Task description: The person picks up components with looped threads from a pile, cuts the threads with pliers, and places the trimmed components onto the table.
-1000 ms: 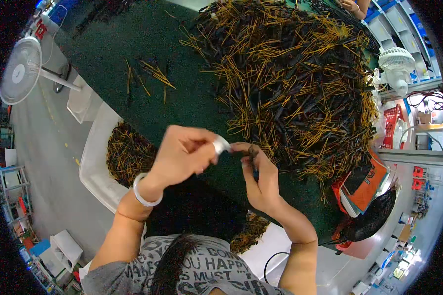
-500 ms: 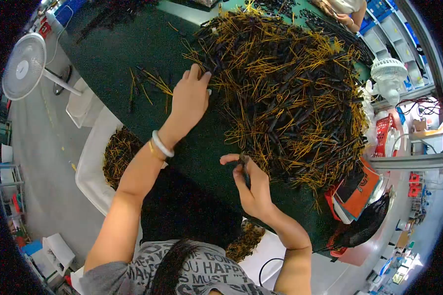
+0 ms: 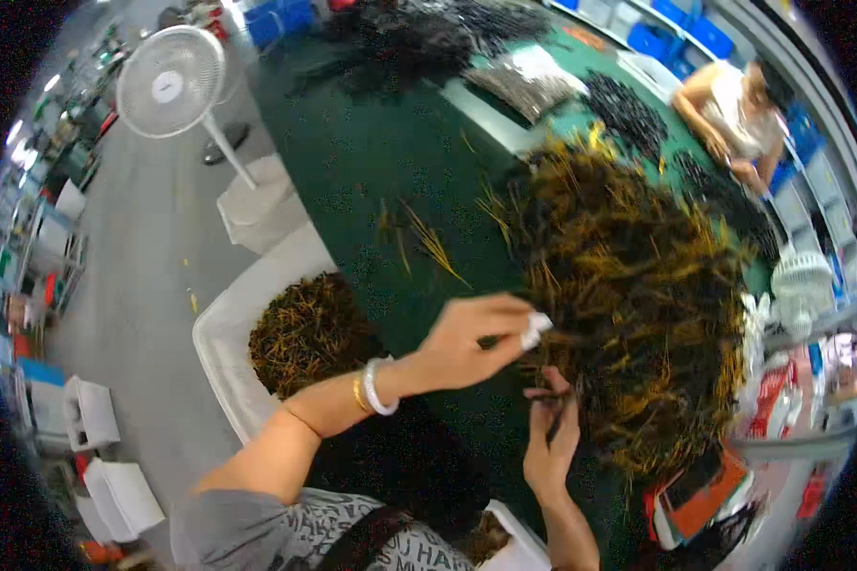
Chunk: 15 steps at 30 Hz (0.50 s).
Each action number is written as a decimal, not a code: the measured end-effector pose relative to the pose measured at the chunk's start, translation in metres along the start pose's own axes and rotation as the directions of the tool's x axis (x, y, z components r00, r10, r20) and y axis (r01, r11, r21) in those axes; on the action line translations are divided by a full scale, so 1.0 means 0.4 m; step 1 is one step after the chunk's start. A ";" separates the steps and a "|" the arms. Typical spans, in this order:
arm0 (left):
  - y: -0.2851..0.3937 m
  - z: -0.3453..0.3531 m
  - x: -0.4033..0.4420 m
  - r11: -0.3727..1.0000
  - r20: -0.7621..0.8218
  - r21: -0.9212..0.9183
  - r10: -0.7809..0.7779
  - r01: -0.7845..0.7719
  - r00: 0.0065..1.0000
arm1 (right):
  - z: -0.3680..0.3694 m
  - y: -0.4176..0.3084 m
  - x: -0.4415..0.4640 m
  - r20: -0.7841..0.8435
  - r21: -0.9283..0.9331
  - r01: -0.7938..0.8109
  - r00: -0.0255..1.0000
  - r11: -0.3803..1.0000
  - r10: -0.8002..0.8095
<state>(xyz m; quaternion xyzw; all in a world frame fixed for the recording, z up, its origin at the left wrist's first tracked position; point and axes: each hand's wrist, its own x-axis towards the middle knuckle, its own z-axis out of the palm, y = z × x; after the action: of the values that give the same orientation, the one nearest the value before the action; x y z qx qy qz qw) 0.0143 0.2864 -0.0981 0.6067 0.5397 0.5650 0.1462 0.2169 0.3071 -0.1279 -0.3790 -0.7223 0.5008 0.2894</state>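
My left hand (image 3: 476,341) is closed in a pinch, with a small white piece (image 3: 535,329) at its fingertips; blur hides what kind it is. Just below and to the right, my right hand (image 3: 554,447) has its fingers bent around a small dark piece (image 3: 555,415), also smeared. Both hands are at the near left edge of a large heap of black pieces with yellow wires (image 3: 638,305), on the dark green table (image 3: 390,143). Left of the heap lie several loose yellow-wired pieces (image 3: 430,243).
A white bin (image 3: 221,366) with more wired pieces stands left of the table. Beyond it is a white standing fan (image 3: 169,88). A smaller fan (image 3: 800,285) and an orange-covered item (image 3: 709,497) are at right. Another person (image 3: 733,119) works across the table.
My left hand has moved right and nearer, close to my right hand, and a white piece now shows at its fingertips. The camera view has shifted, showing more of the table's far side.
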 end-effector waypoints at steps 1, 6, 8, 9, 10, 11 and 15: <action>-0.003 0.016 -0.003 0.995 -0.015 -0.097 0.027 -0.028 1.000 | 0.002 0.011 0.002 -0.046 -0.048 0.066 0.997 0.997 -0.068; 0.009 0.064 -0.024 0.913 0.073 -0.403 -0.030 0.057 0.997 | 0.006 0.014 -0.005 -0.182 -0.126 0.094 0.976 0.988 -0.116; 0.020 0.060 -0.024 0.903 0.092 -0.415 -0.083 0.114 0.992 | -0.011 -0.001 -0.011 -0.043 -0.131 -0.053 0.998 0.990 0.047; 0.024 0.060 -0.025 0.883 0.122 -0.436 -0.136 0.176 0.983 | -0.009 -0.013 -0.010 -0.063 -0.064 -0.060 0.996 0.996 0.056; 0.016 0.067 -0.029 0.864 0.082 -0.468 -0.164 0.184 0.983 | -0.006 -0.016 -0.006 -0.061 -0.063 -0.056 0.997 0.996 0.052; 0.006 0.070 -0.032 0.847 0.036 -0.496 -0.200 0.191 0.979 | -0.004 -0.017 -0.002 -0.138 0.030 -0.077 0.987 0.997 0.080; -0.004 0.051 -0.038 0.868 0.058 -0.446 -0.215 0.218 0.975 | -0.004 -0.039 -0.001 -0.162 0.118 -0.059 0.984 0.991 0.078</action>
<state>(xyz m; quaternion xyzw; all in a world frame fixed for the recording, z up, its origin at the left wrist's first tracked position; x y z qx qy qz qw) 0.0341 0.2832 -0.1140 0.4940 0.4585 0.6524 0.3466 0.2146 0.3044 -0.1126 -0.4272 -0.6527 0.5169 0.3524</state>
